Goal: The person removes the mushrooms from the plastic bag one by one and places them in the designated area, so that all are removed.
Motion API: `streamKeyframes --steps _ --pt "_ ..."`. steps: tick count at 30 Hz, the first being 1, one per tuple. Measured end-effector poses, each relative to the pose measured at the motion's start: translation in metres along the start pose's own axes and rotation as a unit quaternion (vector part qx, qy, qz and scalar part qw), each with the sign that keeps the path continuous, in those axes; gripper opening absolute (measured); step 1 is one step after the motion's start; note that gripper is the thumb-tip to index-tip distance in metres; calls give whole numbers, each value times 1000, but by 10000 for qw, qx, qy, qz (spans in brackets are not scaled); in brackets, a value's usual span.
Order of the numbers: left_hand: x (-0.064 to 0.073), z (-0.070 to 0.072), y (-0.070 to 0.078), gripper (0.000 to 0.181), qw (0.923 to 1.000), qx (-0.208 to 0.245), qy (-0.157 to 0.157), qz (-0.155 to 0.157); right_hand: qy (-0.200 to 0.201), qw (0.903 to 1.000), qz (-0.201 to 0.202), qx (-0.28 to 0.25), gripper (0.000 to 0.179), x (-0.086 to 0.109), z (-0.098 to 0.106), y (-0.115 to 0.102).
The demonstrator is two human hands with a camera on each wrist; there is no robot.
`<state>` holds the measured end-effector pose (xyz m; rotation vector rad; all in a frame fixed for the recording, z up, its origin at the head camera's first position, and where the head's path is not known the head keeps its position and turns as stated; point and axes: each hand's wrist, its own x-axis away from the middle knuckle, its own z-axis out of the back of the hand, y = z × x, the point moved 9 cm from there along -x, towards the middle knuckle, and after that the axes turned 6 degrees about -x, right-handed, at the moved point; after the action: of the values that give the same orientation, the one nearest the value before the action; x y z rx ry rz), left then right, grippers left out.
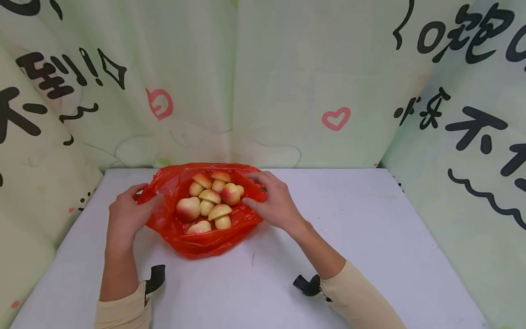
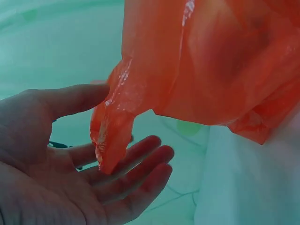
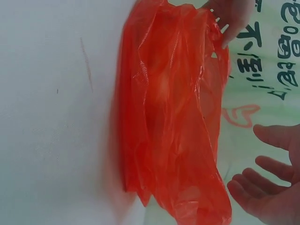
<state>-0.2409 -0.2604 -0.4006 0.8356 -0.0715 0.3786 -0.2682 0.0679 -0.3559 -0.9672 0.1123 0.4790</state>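
Observation:
A red plastic bag (image 1: 193,246) sits on the table with its mouth spread wide. Inside lie several mushrooms (image 1: 210,196) with pale stems and yellow-to-red caps, perhaps toy ones. At the bag's left side is my left hand (image 1: 129,210); in the left wrist view, its thumb touches a loop of the bag (image 2: 115,136) that hangs between thumb and loosely bent fingers. My right hand (image 1: 277,201) is by the right rim, thumb and fingers apart. From the right wrist view, the right hand (image 3: 272,178) holds nothing and stands a little away from the plastic.
The white table (image 1: 345,237) extends in front of and to the right of the bag. Pale green curtains (image 1: 287,82) with black lettering and red hearts surround it at the back and sides. Black straps (image 1: 155,278) show at both sleeve cuffs.

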Motion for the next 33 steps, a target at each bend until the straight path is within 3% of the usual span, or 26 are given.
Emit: streamKeyframes --steps 10,20,26,33 --pt "0 -10 -10 78 9974 208 -635 282 -210 9997 -104 7 50 -11 -9 2" --pt "-5 -11 -24 82 9924 493 -1035 453 -234 9994 -230 -58 49 -12 -14 9" --pt "-7 -13 -31 82 9857 916 -1293 576 -424 9987 -275 -12 47 -13 -23 9" --pt "-10 -17 -33 81 9727 1619 -1480 762 -677 9970 -367 -85 43 -16 -32 10"
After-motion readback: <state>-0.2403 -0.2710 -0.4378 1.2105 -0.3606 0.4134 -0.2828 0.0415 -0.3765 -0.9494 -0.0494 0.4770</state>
